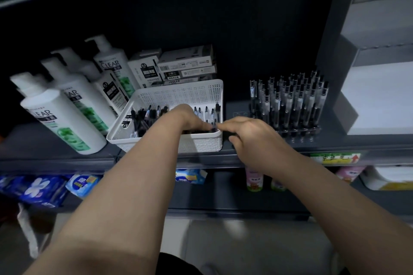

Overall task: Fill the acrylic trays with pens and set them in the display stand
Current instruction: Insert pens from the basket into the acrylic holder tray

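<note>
Shampoo bottles [67, 105] stand at the shelf's left. Beside them, the white basket [178, 94] holds the loose pens [143, 116]. The left hand [190, 118] reaches into it, fingertips hidden among the pens, so its grasp cannot be determined. The right hand [248, 134] sits at the basket's right rim with fingers curled; blur hides whether it pinches a pen. Align pens in 1 direction before lifting. Load them upright into the acrylic tray [299, 133], already largely filled, beside the grey display stand [330, 51].
</note>
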